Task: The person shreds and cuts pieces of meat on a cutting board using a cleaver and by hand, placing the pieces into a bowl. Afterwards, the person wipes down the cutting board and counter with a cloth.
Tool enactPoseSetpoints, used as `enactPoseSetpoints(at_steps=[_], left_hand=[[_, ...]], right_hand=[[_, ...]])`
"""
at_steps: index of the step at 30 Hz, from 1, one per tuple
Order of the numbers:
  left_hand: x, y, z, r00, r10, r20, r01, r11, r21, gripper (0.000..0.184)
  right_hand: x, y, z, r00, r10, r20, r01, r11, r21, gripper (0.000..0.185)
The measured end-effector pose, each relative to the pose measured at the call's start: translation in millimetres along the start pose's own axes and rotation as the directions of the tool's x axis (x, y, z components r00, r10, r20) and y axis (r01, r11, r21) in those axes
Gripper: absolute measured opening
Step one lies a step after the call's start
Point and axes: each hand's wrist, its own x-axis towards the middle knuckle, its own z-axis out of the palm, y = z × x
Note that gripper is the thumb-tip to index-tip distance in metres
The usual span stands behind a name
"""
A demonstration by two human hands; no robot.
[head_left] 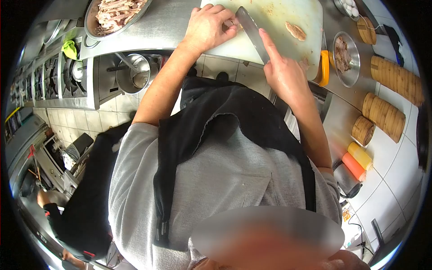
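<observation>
A large knife point(253, 35) is in my right hand point(284, 71), its blade slanting up and left over the white cutting board point(283, 11). My right index finger stretches along the blade's spine. At the board's left edge, my left hand point(210, 28) has bent fingers around a small piece of meat point(231, 23), beside the blade and mostly hidden by the fingers. One flat piece of cooked meat point(295, 31) lies alone on the board, to the right of the knife.
A metal colander point(91, 28) of meat strips stands at upper left; a steel bowl point(354, 74) with meat is at right. Bamboo steamers point(382, 116) and sauce bottles point(354, 166) line the right side. Stove burners point(67, 81) and another person's dark sleeve point(85, 198) are at left.
</observation>
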Motion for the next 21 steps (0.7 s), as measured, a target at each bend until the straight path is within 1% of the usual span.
enactPoseSetpoints(at_steps=[1, 2, 4, 8, 10, 11, 13, 14, 16, 17, 19, 21], left_hand=[[0, 0, -1, 1.0, -0.001, 0.004, 0.001, 1.0, -0.006, 0.022], [0, -1, -1, 1.0, -0.003, 0.004, 0.003, 1.0, -0.006, 0.022], [1, 1, -2, 1.0, -0.015, 0.02, 0.015, 1.0, -0.004, 0.024], [5, 11, -13, 1.0, 0.005, -0.01, -0.006, 1.0, -0.03, 0.021], [1, 0, -2, 1.0, 0.008, -0.001, -0.008, 1.0, 0.008, 0.028], [-1, -3, 1, 1.0, 0.016, -0.002, -0.016, 1.0, 0.012, 0.028], [1, -3, 3, 0.999, -0.029, 0.018, 0.029, 0.999, 0.015, 0.032], [1, -4, 5, 1.0, -0.026, 0.013, 0.026, 1.0, 0.015, 0.032], [-2, -2, 3, 1.0, -0.002, 0.011, 0.002, 1.0, 0.03, 0.038], [-2, -2, 2, 1.0, -0.006, 0.011, 0.006, 0.999, 0.032, 0.038], [-2, -2, 3, 1.0, 0.009, 0.006, -0.009, 1.0, 0.026, 0.035], [0, -3, 4, 1.0, -0.002, 0.018, 0.002, 1.0, 0.03, 0.036]], right_hand=[[1, 0, 1, 0.998, -0.037, -0.042, 0.037, 0.999, -0.01, 0.086], [3, -1, 1, 0.998, -0.039, -0.04, 0.038, 0.999, -0.01, 0.086], [10, -5, 0, 0.988, 0.098, 0.123, -0.098, 0.995, -0.005, 0.085], [22, 0, 6, 0.98, 0.131, 0.148, -0.132, 0.991, -0.003, 0.084], [24, -1, 3, 0.994, 0.047, 0.095, -0.043, 0.998, -0.041, 0.084], [24, -3, 0, 0.995, 0.048, 0.087, -0.045, 0.998, -0.038, 0.084], [26, -6, -9, 0.988, 0.048, 0.146, -0.031, 0.993, -0.117, 0.084], [26, -6, -12, 0.989, 0.048, 0.142, -0.031, 0.992, -0.12, 0.084], [26, -7, -14, 0.987, 0.017, 0.16, -0.001, 0.995, -0.1, 0.085], [27, -9, -17, 0.987, 0.013, 0.162, 0.003, 0.995, -0.099, 0.085], [29, -12, -22, 0.971, 0.047, 0.235, -0.019, 0.993, -0.12, 0.085], [34, -11, -7, 0.971, 0.06, 0.232, -0.026, 0.989, -0.147, 0.085]])
